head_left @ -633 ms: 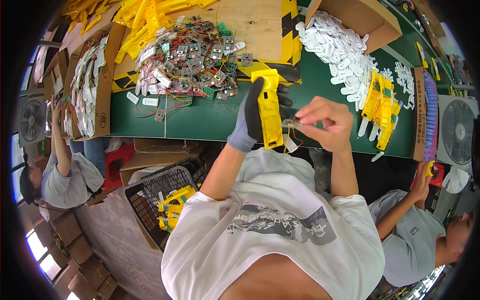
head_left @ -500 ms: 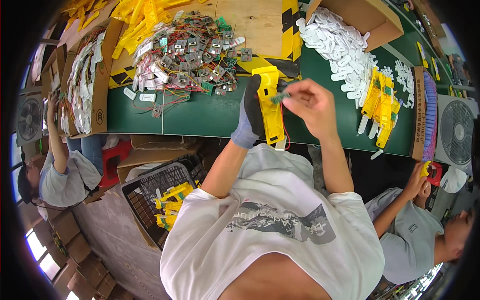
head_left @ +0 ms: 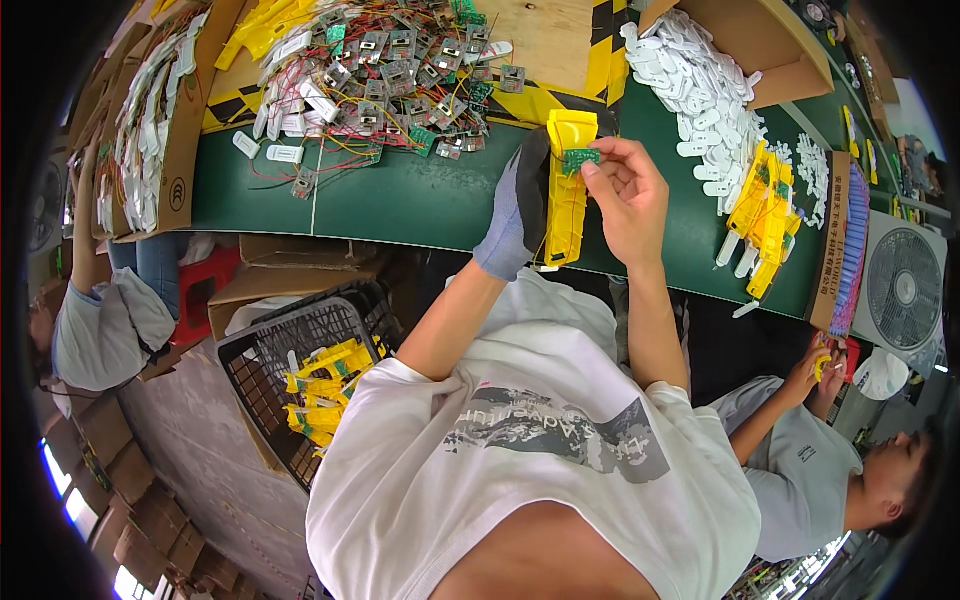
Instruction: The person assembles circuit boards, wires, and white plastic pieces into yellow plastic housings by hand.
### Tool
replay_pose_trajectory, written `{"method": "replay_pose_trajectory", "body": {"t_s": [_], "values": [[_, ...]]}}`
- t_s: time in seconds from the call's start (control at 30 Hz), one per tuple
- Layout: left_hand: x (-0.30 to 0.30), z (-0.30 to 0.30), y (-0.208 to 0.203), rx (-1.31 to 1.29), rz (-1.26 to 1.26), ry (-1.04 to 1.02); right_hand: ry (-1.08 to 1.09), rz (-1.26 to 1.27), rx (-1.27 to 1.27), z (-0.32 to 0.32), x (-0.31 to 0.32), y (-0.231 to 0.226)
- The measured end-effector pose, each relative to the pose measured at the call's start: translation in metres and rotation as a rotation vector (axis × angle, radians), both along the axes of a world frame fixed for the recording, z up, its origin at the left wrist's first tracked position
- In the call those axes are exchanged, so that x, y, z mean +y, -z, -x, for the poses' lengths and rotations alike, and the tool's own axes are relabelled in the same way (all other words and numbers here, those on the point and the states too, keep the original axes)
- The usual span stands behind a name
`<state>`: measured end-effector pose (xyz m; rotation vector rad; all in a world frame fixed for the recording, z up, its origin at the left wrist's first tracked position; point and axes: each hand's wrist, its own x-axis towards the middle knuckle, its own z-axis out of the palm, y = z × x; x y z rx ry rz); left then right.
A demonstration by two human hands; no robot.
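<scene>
My left hand [head_left: 515,205], in a grey glove with a dark palm, is closed round a long yellow plastic housing [head_left: 567,215] held upright above the table's near edge. Its hollow inner side shows, with a thin red wire along it. Between the thumb and fingertips of my bare right hand [head_left: 630,195] is a small green circuit board [head_left: 580,160], which lies against the upper part of the housing. Whether the board sits in the housing or only touches it I cannot tell.
Wired circuit boards [head_left: 400,80] lie heaped on the green table [head_left: 400,205]. White plastic pieces [head_left: 705,110] spill from a carton [head_left: 775,50] at far right, near yellow assemblies [head_left: 765,225]. A black basket [head_left: 270,370] holds more yellow parts. Co-workers sit on both sides.
My right hand has turned the green board flat and brought it against the housing, which now shows its open inner side. The whole view has shifted slightly.
</scene>
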<state>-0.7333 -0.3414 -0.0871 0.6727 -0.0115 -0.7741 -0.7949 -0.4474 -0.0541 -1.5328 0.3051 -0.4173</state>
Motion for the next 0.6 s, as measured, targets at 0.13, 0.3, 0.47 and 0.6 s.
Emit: {"method": "replay_pose_trajectory", "body": {"t_s": [0.13,0.3,0.47,0.6], "values": [[0.0052,0.0018,-0.0005,-0.06,-0.075,0.036,-0.001,0.008,-0.017,0.0015,-0.0016,0.0013],[0.0044,0.0041,-0.0059,-0.193,-0.126,-0.015,-0.003,0.08,-0.042,0.002,0.0015,0.0043],[0.0031,0.0053,0.0008,0.011,-0.066,-0.05,-0.006,0.222,-0.056,0.0011,-0.0042,0.0075],[0.0033,0.0053,-0.0063,-0.086,-0.125,-0.072,-0.011,0.075,-0.072,0.0009,-0.0065,0.0052]]}}
